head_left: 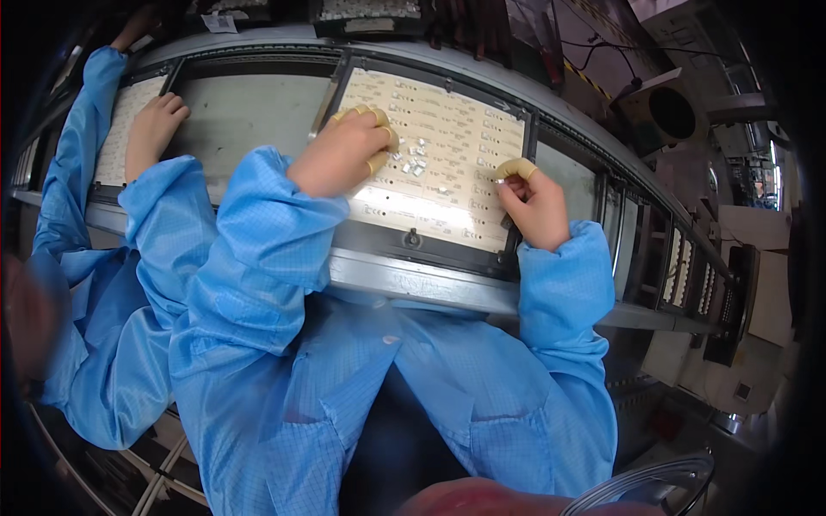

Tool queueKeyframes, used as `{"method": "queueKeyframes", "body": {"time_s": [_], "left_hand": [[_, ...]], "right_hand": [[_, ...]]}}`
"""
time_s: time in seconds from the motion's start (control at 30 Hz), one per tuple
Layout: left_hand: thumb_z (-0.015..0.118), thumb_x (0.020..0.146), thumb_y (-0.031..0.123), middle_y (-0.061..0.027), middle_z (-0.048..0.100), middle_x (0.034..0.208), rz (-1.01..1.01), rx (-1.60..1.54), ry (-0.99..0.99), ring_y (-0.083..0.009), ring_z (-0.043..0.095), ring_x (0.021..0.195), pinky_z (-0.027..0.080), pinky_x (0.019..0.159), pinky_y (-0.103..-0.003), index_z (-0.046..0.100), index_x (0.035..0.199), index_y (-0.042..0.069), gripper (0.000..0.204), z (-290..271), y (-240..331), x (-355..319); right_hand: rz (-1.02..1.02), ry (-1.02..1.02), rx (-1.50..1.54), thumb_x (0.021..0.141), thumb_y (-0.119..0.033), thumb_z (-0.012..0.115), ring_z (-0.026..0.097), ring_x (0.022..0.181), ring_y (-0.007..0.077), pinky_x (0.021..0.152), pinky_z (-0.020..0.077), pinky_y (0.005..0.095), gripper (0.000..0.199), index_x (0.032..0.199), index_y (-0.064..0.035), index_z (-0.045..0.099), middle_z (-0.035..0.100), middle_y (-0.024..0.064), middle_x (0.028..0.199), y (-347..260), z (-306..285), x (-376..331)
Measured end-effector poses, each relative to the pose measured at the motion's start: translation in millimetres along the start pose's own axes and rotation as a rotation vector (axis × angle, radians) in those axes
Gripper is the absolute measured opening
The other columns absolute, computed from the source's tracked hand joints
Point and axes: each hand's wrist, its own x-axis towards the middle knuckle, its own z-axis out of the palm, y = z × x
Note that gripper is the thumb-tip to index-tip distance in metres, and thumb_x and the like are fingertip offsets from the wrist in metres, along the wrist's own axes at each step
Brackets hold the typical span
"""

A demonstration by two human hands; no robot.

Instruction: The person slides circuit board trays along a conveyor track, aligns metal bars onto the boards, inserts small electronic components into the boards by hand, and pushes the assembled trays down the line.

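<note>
A cream circuit-board panel (482, 219) with rows of printed marks lies in a black frame (387, 234) before me. On its middle is a loose pile of small silvery parts (415, 162). My left hand (347, 150), in yellow finger cots, is over the panel's left side beside the pile. Its fingers are curled together, and what they hold, if anything, is hidden. At the panel's right edge my right hand (535, 204), also with yellow finger cots, is closed in a pinch. A small bright silvery part (500, 181) shows at its fingertips.
A metal conveyor rail (413, 278) runs along the near side, and another (284, 39) along the far side. To the left, a co-worker's hand (155, 127) in a blue sleeve rests near another panel (116, 129). Trays of small parts (366, 9) stand beyond.
</note>
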Motion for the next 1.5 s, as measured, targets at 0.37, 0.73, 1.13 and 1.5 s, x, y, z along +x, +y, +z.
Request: {"method": "queueKeyframes", "body": {"time_s": [0.37, 0.73, 1.13, 1.5], "left_hand": [[0.061, 0.082, 0.005, -0.0040, 0.064, 0.086, -0.571, -1.090, 0.209, -0.0099, 0.060, 0.075, 0.047, 0.067, -0.021, 0.061, 0.100, 0.002, 0.018, -17, -12, -1], [0.063, 0.081, 0.006, -0.0024, 0.062, 0.082, -0.469, -0.838, 0.238, -0.0076, 0.056, 0.069, 0.046, 0.063, -0.021, 0.062, 0.101, 0.003, 0.021, 0, -15, -4], [0.059, 0.077, 0.005, -0.0144, 0.060, 0.087, -0.055, -0.173, 0.088, -0.0310, 0.059, 0.078, 0.049, 0.071, -0.036, 0.062, 0.095, 0.002, 0.019, -2, -9, -7], [0.060, 0.076, 0.001, -0.0180, 0.060, 0.087, -0.286, -0.277, 0.007, -0.0318, 0.060, 0.080, 0.049, 0.073, -0.036, 0.060, 0.095, -0.001, 0.019, -6, 4, -4]], "right_hand": [[-0.186, 0.094, -0.172, 0.079, -0.004, 0.064, 0.061, 0.071, 0.0181, 0.065, 0.0493, 0.0267, 0.018, 0.097, -0.0028, 0.062, 0.063, 0.0105, 0.083, 6, 15, 1], [-0.248, 0.142, -0.405, 0.080, -0.008, 0.063, 0.060, 0.081, 0.0300, 0.072, 0.0484, 0.0341, 0.013, 0.091, -0.0028, 0.063, 0.062, 0.0127, 0.088, 1, 31, 5], [-0.369, 0.106, -0.432, 0.077, -0.008, 0.065, 0.058, 0.081, 0.0305, 0.073, 0.0480, 0.0349, 0.013, 0.088, -0.0019, 0.063, 0.060, 0.0122, 0.087, 0, 29, 9], [-0.224, 0.057, -0.355, 0.080, -0.010, 0.063, 0.059, 0.075, 0.0276, 0.069, 0.0485, 0.0339, 0.015, 0.093, -0.0027, 0.062, 0.058, 0.0125, 0.084, -32, 36, 24]]}}
